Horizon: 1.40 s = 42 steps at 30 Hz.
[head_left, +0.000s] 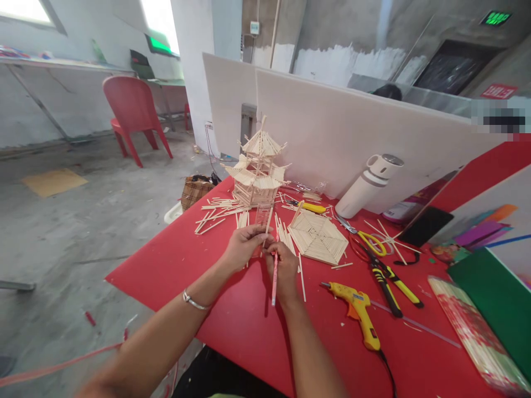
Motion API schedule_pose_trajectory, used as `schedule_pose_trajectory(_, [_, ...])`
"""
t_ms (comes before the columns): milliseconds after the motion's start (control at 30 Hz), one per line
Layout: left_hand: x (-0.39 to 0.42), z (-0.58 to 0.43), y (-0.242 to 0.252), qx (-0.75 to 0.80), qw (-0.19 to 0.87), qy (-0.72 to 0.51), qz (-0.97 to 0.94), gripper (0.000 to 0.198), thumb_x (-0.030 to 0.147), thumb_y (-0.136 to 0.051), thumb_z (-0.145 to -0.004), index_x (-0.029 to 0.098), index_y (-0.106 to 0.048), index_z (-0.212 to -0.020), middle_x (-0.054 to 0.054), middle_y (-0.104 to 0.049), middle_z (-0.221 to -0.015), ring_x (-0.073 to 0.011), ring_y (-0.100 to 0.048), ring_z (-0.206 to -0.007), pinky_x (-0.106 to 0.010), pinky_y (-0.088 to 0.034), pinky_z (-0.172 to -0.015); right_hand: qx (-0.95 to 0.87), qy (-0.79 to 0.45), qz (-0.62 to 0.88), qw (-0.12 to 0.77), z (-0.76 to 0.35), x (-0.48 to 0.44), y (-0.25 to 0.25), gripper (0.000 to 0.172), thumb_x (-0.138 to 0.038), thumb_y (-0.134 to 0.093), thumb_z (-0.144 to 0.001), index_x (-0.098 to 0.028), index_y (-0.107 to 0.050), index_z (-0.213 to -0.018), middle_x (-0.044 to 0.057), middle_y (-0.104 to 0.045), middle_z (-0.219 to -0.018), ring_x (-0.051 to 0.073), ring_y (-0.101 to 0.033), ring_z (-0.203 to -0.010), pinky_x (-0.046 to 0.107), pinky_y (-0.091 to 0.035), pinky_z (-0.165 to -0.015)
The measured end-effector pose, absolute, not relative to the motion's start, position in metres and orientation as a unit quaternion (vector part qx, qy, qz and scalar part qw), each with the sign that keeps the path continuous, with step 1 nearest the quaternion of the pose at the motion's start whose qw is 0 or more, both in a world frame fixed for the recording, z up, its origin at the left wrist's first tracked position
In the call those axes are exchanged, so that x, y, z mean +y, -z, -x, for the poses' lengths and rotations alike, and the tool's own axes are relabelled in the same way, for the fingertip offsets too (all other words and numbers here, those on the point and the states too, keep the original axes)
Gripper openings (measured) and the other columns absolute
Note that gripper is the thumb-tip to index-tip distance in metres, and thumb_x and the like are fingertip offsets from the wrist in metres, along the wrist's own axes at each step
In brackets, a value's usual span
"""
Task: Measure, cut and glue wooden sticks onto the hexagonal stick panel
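Observation:
My left hand (243, 246) pinches a thin wooden stick (267, 225) against a clear plastic ruler (262, 216) on the red table (232, 326). My right hand (286, 271) is closed round a red pencil (274, 284), its tip at the stick. A wooden stick pagoda (258, 171) stands just beyond the hands. A flat hexagonal stick panel (318, 236) lies to the right of my right hand. Loose sticks (215, 213) are scattered around the pagoda's base.
A yellow glue gun (360, 312), yellow-handled pliers (394, 282) and scissors (367, 239) lie right of the hands. A white flask (367, 187) leans against a white partition (332, 127). A bag of sticks (477, 337) lies at the right. A red chair (133, 113) stands on the floor.

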State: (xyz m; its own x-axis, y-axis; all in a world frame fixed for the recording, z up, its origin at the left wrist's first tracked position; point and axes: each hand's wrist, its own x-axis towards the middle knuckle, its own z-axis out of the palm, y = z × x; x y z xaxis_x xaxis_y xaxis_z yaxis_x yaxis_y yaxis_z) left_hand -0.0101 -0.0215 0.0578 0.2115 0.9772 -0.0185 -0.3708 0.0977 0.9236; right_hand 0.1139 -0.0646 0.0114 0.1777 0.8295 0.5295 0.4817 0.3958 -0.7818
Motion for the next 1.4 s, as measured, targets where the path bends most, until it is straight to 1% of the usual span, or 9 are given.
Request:
schedule_pose_trajectory(200, [-0.023,0.012,-0.056,0.353,0.687,-0.495,-0.399,0.038,0.037,-0.086,-0.061,0.012,-0.072,-0.086,-0.007,-0.073,-0.075,-0.0172,-0.067,-0.064,-0.029,-0.054,-0.056,-0.625,-0.186,0.56,0.511,-0.112,-0.066,-0.006,0.015,-0.029,-0.056,-0.084,-0.022,-0.058,-0.071,-0.001,-0.067,-0.069,0.014,-0.057,-0.057,0.023,-0.043,-0.058])
schedule_pose_trajectory(367, [-0.024,0.013,-0.06,0.34,0.697,-0.489,-0.4,0.034,0.035,-0.086,-0.061,0.012,-0.072,-0.082,-0.006,-0.072,-0.071,-0.0145,-0.064,-0.059,-0.026,-0.051,-0.052,-0.599,-0.222,0.546,0.542,-0.11,-0.064,-0.008,0.02,-0.03,-0.055,-0.083,-0.022,-0.055,-0.064,-0.001,-0.066,-0.065,0.015,-0.06,-0.058,0.025,-0.046,-0.059])
schedule_pose_trajectory(533, [-0.024,0.013,-0.062,0.33,0.695,-0.486,-0.414,0.033,0.035,-0.085,-0.064,0.012,-0.072,-0.083,-0.006,-0.072,-0.071,-0.0134,-0.063,-0.057,-0.027,-0.051,-0.054,-0.609,-0.23,0.546,0.527,-0.115,-0.059,-0.004,0.02,-0.03,-0.056,-0.081,-0.022,-0.055,-0.063,-0.002,-0.063,-0.061,0.015,-0.058,-0.055,0.024,-0.044,-0.057])
schedule_pose_trajectory(700, [-0.025,0.014,-0.063,0.348,0.684,-0.489,-0.414,0.035,0.038,-0.087,-0.061,0.013,-0.073,-0.082,-0.007,-0.073,-0.075,-0.0157,-0.065,-0.064,-0.028,-0.053,-0.058,-0.613,-0.229,0.54,0.529,-0.115,-0.058,-0.002,0.02,-0.028,-0.055,-0.081,-0.021,-0.055,-0.062,-0.001,-0.065,-0.063,0.014,-0.058,-0.055,0.024,-0.043,-0.057])
schedule_pose_trajectory(833, [-0.025,0.014,-0.065,0.358,0.663,-0.5,-0.426,0.033,0.039,-0.087,-0.062,0.015,-0.074,-0.08,-0.008,-0.073,-0.079,-0.019,-0.068,-0.074,-0.03,-0.055,-0.063,-0.615,-0.23,0.537,0.529,-0.111,-0.06,-0.005,0.017,-0.021,-0.05,-0.079,-0.021,-0.055,-0.062,-0.003,-0.061,-0.06,0.013,-0.054,-0.053,0.022,-0.039,-0.054])
schedule_pose_trajectory(967, [-0.024,0.013,-0.064,0.339,0.649,-0.511,-0.45,0.033,0.041,-0.086,-0.064,0.014,-0.074,-0.078,-0.009,-0.073,-0.081,-0.0196,-0.069,-0.078,-0.03,-0.057,-0.069,-0.617,-0.221,0.541,0.527,-0.111,-0.061,-0.006,0.017,-0.022,-0.05,-0.077,-0.021,-0.057,-0.062,-0.003,-0.06,-0.059,0.013,-0.053,-0.053,0.022,-0.038,-0.053])
schedule_pose_trajectory(1133, [-0.024,0.013,-0.06,0.327,0.671,-0.501,-0.438,0.039,0.043,-0.086,-0.064,0.014,-0.073,-0.085,-0.007,-0.072,-0.074,-0.0158,-0.066,-0.064,-0.028,-0.055,-0.058,-0.613,-0.218,0.536,0.538,-0.111,-0.059,-0.005,0.02,-0.027,-0.053,-0.078,-0.021,-0.057,-0.059,-0.001,-0.063,-0.058,0.014,-0.054,-0.051,0.023,-0.039,-0.051])
schedule_pose_trajectory(1233, [-0.025,0.013,-0.059,0.32,0.68,-0.501,-0.43,0.039,0.043,-0.085,-0.065,0.013,-0.073,-0.088,-0.008,-0.072,-0.075,-0.0156,-0.066,-0.063,-0.027,-0.055,-0.057,-0.614,-0.221,0.524,0.547,-0.109,-0.058,-0.006,0.022,-0.028,-0.052,-0.08,-0.021,-0.057,-0.059,0.0,-0.065,-0.061,0.015,-0.057,-0.053,0.024,-0.042,-0.053])
schedule_pose_trajectory(1400, [-0.026,0.014,-0.061,0.318,0.678,-0.502,-0.434,0.036,0.042,-0.086,-0.064,0.014,-0.074,-0.083,-0.009,-0.073,-0.076,-0.0176,-0.068,-0.066,-0.028,-0.055,-0.057,-0.604,-0.213,0.536,0.55,-0.106,-0.058,-0.003,0.024,-0.028,-0.049,-0.083,-0.022,-0.058,-0.062,0.002,-0.067,-0.06,0.017,-0.059,-0.054,0.025,-0.045,-0.053])
